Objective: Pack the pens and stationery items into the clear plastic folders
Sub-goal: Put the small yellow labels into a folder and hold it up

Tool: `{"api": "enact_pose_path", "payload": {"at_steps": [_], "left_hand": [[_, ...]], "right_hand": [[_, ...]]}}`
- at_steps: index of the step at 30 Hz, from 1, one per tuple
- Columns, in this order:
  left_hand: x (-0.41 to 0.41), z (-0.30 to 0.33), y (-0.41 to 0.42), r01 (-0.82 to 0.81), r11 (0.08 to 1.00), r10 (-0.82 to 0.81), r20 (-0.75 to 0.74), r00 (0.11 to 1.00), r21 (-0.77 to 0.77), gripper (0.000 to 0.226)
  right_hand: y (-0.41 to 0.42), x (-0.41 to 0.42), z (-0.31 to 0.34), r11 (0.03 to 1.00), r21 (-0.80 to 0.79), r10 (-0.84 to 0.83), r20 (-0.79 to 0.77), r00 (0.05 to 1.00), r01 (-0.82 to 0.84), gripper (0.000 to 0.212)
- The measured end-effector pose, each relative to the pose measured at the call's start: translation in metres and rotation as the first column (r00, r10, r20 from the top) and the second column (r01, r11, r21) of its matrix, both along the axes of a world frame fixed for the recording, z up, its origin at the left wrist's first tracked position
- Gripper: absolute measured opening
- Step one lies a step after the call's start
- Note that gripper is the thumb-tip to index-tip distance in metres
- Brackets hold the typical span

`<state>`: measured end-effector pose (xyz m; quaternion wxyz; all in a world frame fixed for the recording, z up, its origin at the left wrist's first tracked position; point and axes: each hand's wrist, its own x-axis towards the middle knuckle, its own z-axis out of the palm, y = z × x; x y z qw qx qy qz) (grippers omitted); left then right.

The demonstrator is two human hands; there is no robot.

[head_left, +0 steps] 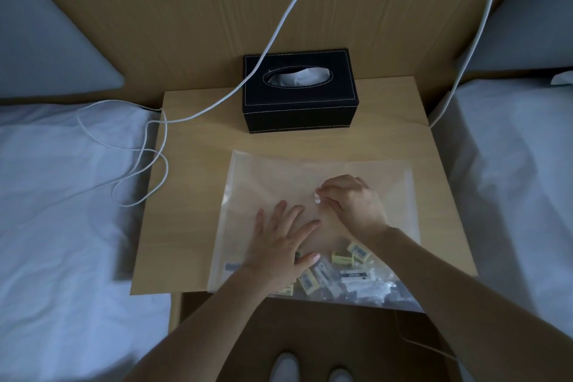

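Folder, thin and floppy on the bench, looked slippery; left hand pressed flat, fingers straight, while right hand pinched its snap button.

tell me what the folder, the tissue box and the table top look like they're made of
Folder: thin translucent plastic, frosted; the wood and the packed items show through it.
Tissue box: looks like dark leather or faux leather, matte, with pale stitching along the edges; which one cannot be told.
Table top: light wood or wood-look laminate, smooth, with faint grain.
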<state>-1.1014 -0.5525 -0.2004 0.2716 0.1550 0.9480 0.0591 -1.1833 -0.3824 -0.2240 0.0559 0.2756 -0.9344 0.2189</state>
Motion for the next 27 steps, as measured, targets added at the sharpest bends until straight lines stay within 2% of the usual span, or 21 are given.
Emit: {"api": "enact_pose_path", "payload": {"at_steps": [7,16,23,27], "left_hand": [[0.0,0.002,-0.001,0.009,1.0,-0.009,-0.001,1.0,-0.003,0.06],[-0.001,0.005,0.0,0.016,0.999,-0.015,0.021,1.0,-0.035,0.061],[-0.003,0.004,0.001,0.01,0.999,-0.008,0.059,0.998,-0.035,0.061],[-0.003,0.004,0.001,0.012,0.999,-0.011,0.056,0.998,-0.03,0.061]], "right_hand": [[-0.003,0.001,0.003,0.993,-0.09,-0.073,0.008,0.997,0.073,0.009],[-0.001,0.007,-0.007,0.997,-0.033,0.066,-0.031,0.997,-0.067,0.011],[-0.001,0.009,-0.012,0.996,-0.034,0.078,-0.124,0.989,-0.083,0.022],[-0.001,0.007,-0.009,0.997,-0.02,0.078,-0.075,0.994,-0.08,0.023]]}}
